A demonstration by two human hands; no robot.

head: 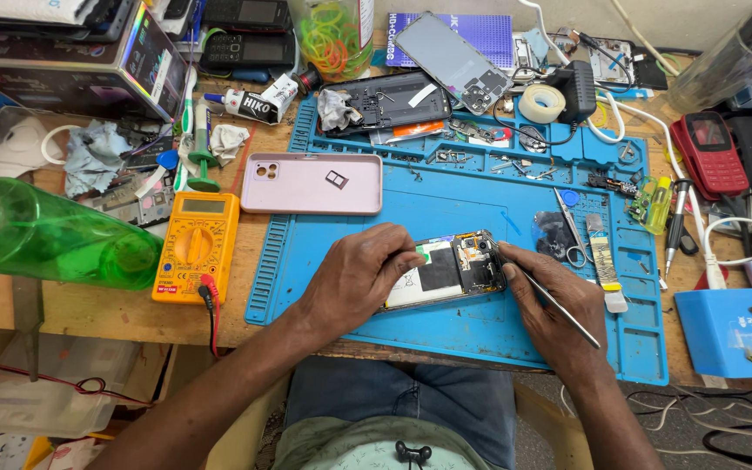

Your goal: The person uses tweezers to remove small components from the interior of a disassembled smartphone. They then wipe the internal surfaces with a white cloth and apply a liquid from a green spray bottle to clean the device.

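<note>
While the view looks straight down from the person's head, a blue silicone repair mat [446, 331] fills the middle of a cluttered wooden bench and serves as the landmark here. Well to the left of the mat lies a green translucent plastic bottle [54, 239] on its side, and just beside the mat's left edge sits a yellow handheld multimeter [195, 247]. Overlapping the mat's upper left corner rests a pale pink phone back cover [311, 184]. On the mat's front middle lies an opened smartphone with its back removed, showing a black battery and circuit board [447, 270]. The left hand [354, 278] is curled over the phone's left end, fingers closed down on its near edge to pin it flat. The right hand [554, 309], at the phone's right end, pinches a thin metal pointed tool [557, 303], whose tip touches the circuit board at the phone's right edge. A slip of that tip could likely scratch the board or pierce the battery, and small screws and parts scattered across the mat's upper trays might be knocked loose. Right of the mat rests a red keypad phone [711, 154].
</note>
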